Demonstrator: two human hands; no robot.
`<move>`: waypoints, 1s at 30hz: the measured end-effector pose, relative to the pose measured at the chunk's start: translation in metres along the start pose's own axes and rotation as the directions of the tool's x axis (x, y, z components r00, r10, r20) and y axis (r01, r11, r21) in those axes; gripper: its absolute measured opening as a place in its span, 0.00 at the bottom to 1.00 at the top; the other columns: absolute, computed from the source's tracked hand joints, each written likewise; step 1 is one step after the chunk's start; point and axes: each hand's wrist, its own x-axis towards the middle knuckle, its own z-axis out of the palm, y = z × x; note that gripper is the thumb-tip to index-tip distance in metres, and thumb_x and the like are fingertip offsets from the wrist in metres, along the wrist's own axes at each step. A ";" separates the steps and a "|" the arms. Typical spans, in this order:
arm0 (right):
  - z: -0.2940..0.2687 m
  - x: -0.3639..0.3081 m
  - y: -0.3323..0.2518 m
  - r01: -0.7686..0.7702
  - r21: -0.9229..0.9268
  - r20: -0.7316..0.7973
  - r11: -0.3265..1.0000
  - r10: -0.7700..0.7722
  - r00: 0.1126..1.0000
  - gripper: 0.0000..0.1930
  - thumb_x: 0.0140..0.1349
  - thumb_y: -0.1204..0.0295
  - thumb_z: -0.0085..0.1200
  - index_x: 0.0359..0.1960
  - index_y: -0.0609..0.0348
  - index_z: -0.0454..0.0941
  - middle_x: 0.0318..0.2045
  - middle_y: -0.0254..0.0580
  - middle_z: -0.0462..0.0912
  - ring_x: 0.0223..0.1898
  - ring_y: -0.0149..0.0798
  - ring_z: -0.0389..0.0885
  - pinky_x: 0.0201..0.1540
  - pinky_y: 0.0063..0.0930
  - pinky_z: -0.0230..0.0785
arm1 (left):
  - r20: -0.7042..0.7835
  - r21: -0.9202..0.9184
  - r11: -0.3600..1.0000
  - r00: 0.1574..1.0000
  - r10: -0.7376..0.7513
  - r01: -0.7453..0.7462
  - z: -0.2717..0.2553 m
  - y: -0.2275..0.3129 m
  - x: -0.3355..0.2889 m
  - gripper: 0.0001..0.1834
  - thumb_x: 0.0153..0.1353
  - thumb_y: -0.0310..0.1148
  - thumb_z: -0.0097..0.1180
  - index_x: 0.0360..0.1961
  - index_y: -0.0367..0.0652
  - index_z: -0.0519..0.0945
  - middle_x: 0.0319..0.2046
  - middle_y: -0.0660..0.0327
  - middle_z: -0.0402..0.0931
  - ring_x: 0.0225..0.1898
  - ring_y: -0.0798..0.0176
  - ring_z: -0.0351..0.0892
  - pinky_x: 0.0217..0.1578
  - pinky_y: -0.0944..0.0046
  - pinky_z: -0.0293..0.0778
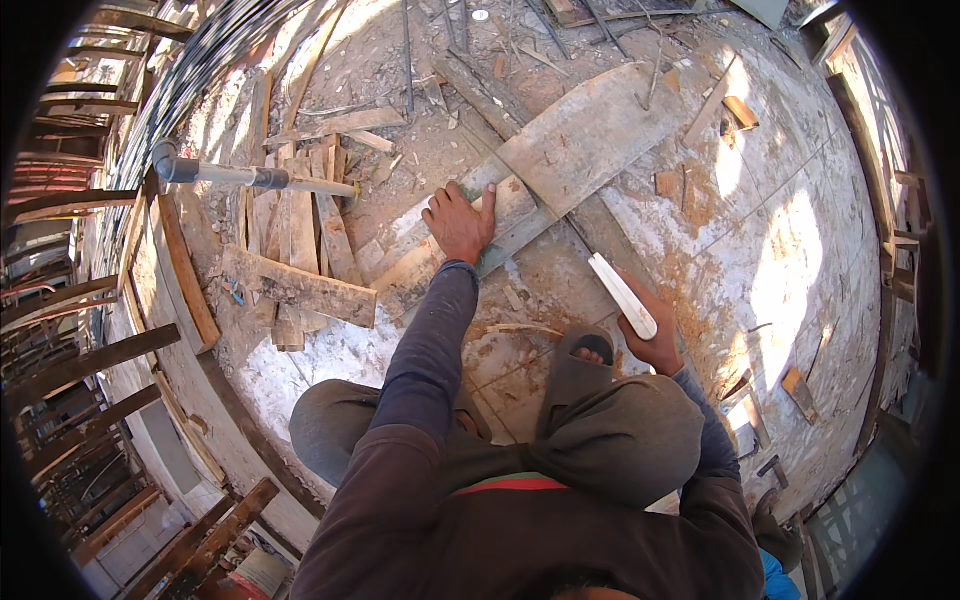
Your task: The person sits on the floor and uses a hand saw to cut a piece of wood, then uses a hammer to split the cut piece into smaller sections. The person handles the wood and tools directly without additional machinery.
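Wooden board [510, 208] lies beneath the left hand [461, 226] (fingers spread); right hand [655, 328] grips white-handled tool [622, 295]

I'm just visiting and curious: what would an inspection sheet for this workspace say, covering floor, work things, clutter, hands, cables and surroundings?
Surface: dusty tiled floor, sunlit in patches.
Work things: narrow board, wide plank near it, white-handled tool.
Clutter: wood scraps heaped at left; a pipe with an elbow joint beside them.
Hands: left hand resting on the narrow board; right hand gripping the tool's handle.
Cables: nothing seen that is clearly one.
Surroundings: wooden beams along the left side.
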 end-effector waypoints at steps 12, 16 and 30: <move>0.048 0.084 -0.001 -0.080 0.066 0.002 0.995 0.080 0.997 0.33 0.50 0.79 0.56 0.63 0.53 0.72 0.49 0.55 0.81 0.43 0.55 0.83 0.45 0.36 0.75 | -0.027 -0.024 0.999 0.999 0.023 -0.024 0.003 0.005 0.000 0.37 0.65 0.63 0.47 0.50 0.33 0.74 0.42 0.47 0.71 0.47 0.46 0.69 0.54 0.44 0.57; 0.023 0.050 -0.002 -0.099 0.051 0.054 0.994 0.096 0.994 0.32 0.50 0.79 0.56 0.62 0.57 0.74 0.50 0.55 0.82 0.45 0.54 0.84 0.47 0.31 0.75 | -0.002 -0.013 1.000 1.000 0.001 -0.001 0.006 -0.006 -0.010 0.37 0.65 0.63 0.48 0.50 0.33 0.74 0.42 0.48 0.71 0.47 0.47 0.69 0.55 0.45 0.57; 0.040 0.069 -0.005 -0.188 0.032 0.051 0.982 0.186 0.981 0.33 0.50 0.81 0.54 0.63 0.56 0.74 0.47 0.53 0.83 0.40 0.49 0.86 0.44 0.30 0.75 | -0.059 -0.048 0.998 0.998 0.038 -0.041 0.007 0.002 -0.006 0.37 0.65 0.62 0.48 0.49 0.32 0.73 0.41 0.47 0.71 0.47 0.46 0.68 0.54 0.45 0.57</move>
